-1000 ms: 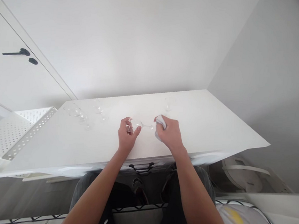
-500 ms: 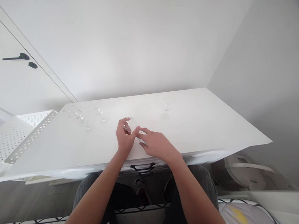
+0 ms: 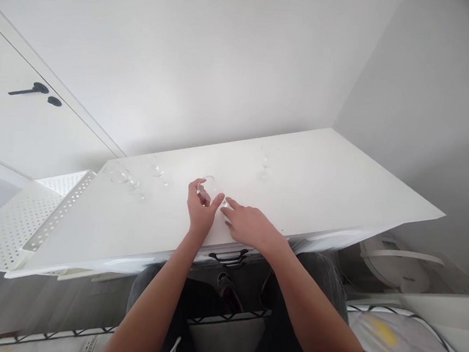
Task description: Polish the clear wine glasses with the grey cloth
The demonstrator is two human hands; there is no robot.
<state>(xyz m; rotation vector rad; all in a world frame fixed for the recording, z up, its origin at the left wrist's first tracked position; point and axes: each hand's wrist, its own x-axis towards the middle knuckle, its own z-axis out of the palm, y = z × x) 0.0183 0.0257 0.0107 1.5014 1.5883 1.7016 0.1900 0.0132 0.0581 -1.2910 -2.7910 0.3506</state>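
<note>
My left hand is curled round the bowl of a clear stemmed glass, held just above the white table. My right hand sits close beside it on the right, its fingers pinched at the glass's stem or foot; a bit of pale cloth may be under the fingers, but I cannot make it out. Another clear stemmed glass stands upright farther back on the table. Two or three more clear glasses are grouped at the back left.
A white perforated shelf adjoins the table's left end. A door with a black handle is at the far left. A black drawer handle shows under the table's front edge. A white round appliance sits low at the right.
My right hand, which held a bunched pale cloth at the glass's foot, has moved left against my left hand. The glass has turned more upright. The view shifted slightly.
</note>
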